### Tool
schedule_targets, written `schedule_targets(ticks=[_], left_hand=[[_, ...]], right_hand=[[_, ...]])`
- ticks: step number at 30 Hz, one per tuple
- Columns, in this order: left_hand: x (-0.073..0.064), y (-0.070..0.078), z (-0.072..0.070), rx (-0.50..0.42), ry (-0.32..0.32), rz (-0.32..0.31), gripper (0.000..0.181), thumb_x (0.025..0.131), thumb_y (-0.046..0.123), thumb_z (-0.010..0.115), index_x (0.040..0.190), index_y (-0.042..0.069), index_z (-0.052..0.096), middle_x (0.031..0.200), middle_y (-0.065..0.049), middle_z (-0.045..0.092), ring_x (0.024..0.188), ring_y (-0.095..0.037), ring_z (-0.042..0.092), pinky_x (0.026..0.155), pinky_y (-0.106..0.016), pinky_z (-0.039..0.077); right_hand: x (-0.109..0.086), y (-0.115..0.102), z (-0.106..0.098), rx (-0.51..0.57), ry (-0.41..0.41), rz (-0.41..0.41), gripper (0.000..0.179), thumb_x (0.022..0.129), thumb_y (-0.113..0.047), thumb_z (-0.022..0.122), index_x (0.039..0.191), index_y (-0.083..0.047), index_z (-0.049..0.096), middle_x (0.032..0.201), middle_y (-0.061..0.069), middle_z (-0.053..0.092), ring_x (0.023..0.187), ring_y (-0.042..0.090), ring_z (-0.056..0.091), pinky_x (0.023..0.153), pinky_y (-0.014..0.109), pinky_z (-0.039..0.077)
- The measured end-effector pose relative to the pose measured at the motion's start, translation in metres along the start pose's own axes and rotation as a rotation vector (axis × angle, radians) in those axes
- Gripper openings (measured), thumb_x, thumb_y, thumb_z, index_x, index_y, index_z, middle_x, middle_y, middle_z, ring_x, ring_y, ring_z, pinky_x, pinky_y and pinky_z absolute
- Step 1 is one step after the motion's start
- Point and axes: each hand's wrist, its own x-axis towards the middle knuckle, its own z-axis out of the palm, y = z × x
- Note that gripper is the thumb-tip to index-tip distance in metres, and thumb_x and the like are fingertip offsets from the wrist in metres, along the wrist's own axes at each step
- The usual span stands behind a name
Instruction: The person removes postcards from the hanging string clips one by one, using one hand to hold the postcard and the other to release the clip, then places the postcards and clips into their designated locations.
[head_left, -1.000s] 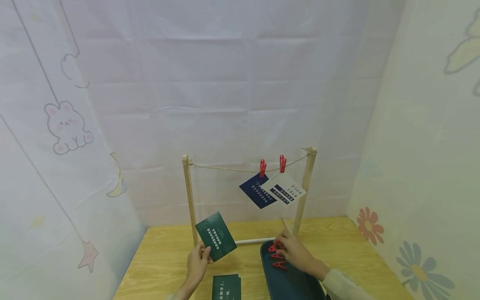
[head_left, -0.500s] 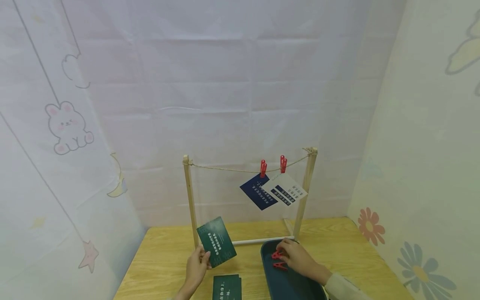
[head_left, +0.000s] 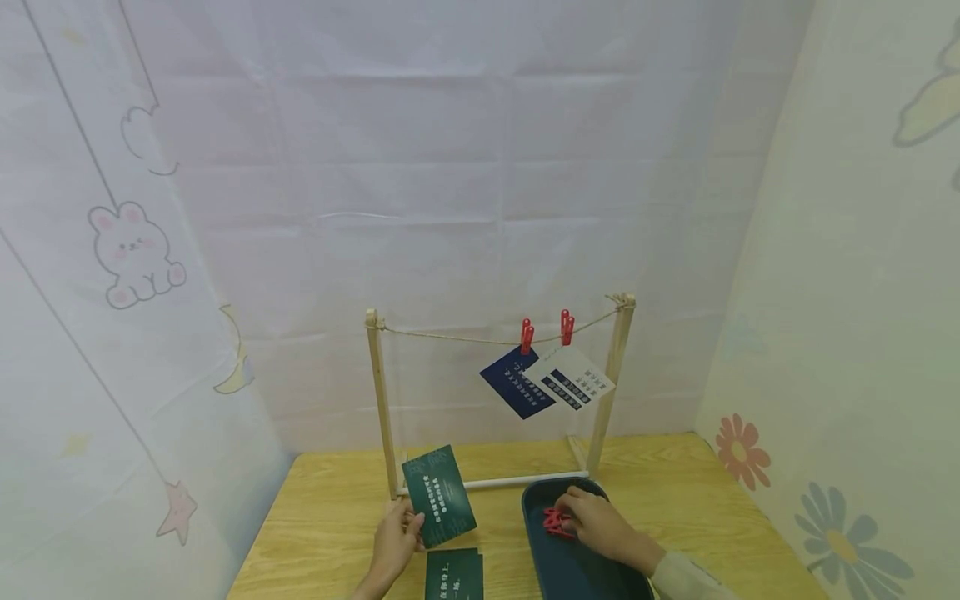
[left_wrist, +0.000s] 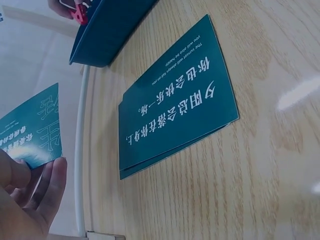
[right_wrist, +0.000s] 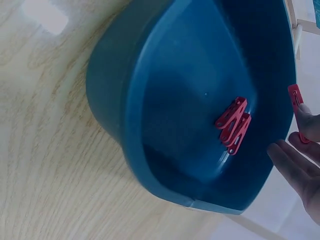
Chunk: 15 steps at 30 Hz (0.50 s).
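Note:
In the head view my left hand (head_left: pixel 393 540) pinches a dark green printed card (head_left: pixel 441 497) by its lower left edge, tilted and off the table. My right hand (head_left: pixel 602 525) is over the blue tray (head_left: pixel 534 546). The right wrist view shows a red clothespin (right_wrist: pixel 295 98) pinched between that hand's thumb and fingers. Several more red clothespins (right_wrist: pixel 234 122) lie close together on the tray's floor. A small stack of green cards (left_wrist: pixel 175 110) lies on the table beneath my left hand, its edges slightly offset.
Behind the tray stands a wooden frame (head_left: pixel 381 400) with a twine line (head_left: pixel 450 337) strung between its posts. Two red clothespins (head_left: pixel 527 337) on the line hold a navy card (head_left: pixel 513 383) and a white card (head_left: pixel 577 375). A white bar (head_left: pixel 510 482) joins the frame's base.
My left hand has lowered the green card slightly and turned it more upright. In the tray, my right hand has shifted a little, and the red clothespins there appear more bunched.

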Motion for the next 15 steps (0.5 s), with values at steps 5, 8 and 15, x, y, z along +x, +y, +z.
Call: schedule_targets(ticks=[5, 8, 15], left_hand=[[-0.002, -0.004, -0.002, -0.008, -0.065, -0.059, 0.004, 0.095, -0.006, 0.058, 0.098, -0.009, 0.057, 0.074, -0.007, 0.062, 0.055, -0.013, 0.061, 0.048, -0.028, 0.057], [-0.003, -0.007, -0.003, -0.003, -0.099, -0.099, 0.004, 0.096, -0.004, 0.058, 0.096, -0.007, 0.056, 0.074, -0.007, 0.063, 0.056, -0.013, 0.061, 0.049, -0.029, 0.057], [-0.008, -0.015, -0.007, 0.055, -0.171, -0.106, 0.005, 0.095, -0.004, 0.059, 0.093, -0.005, 0.055, 0.072, -0.004, 0.062, 0.056, -0.014, 0.061, 0.048, -0.031, 0.056]], right_hand=[[-0.002, 0.001, 0.002, -0.013, -0.003, -0.006, 0.019, 0.084, -0.004, 0.076, 0.101, -0.004, 0.068, 0.091, 0.0, 0.063, 0.082, 0.014, 0.064, 0.067, 0.033, 0.056], [-0.004, 0.001, 0.002, -0.03, -0.011, -0.011, 0.02, 0.083, -0.006, 0.078, 0.1, -0.005, 0.068, 0.089, -0.001, 0.066, 0.082, 0.015, 0.064, 0.068, 0.035, 0.055], [-0.007, 0.004, 0.005, -0.034, -0.073, -0.01, 0.02, 0.081, -0.01, 0.081, 0.096, -0.009, 0.068, 0.09, -0.001, 0.068, 0.083, 0.016, 0.066, 0.069, 0.036, 0.056]])
